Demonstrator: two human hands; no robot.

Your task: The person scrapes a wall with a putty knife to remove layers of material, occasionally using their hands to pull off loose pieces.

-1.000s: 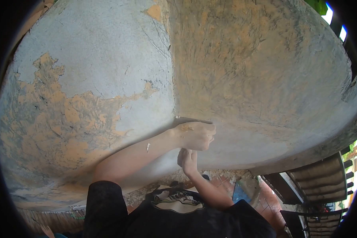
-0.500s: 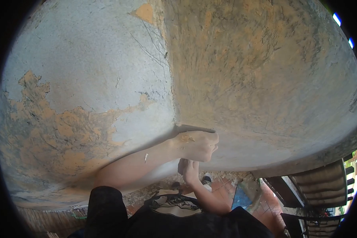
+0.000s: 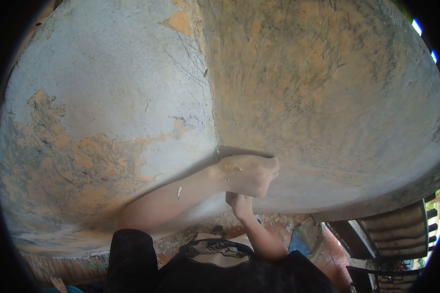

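Observation:
My left hand [image 3: 253, 176] is closed in a fist close against the wall, just right of the corner where the pale peeling part [image 3: 117, 73] meets the brown, scraped part [image 3: 298, 97]. Flakes stick to its wrist and forearm. A dark strip, edge or shadow, lies along the hand's upper side; what the fingers hold is hidden. Below it, my right hand [image 3: 240, 205] is closed too, its fingers partly behind the left hand. Anything inside it cannot be made out.
Rubble and chips lie at the foot of the wall over reddish floor tiles [image 3: 327, 261], beside a blue patch [image 3: 298, 243]. Dark slatted panels [image 3: 393, 232] stand at lower right. Another person's hand [image 3: 58, 284] shows at lower left, by teal cloth.
Both my hands have moved slightly right, the left staying close to the wall. More of the other person's hand and teal cloth shows at lower left.

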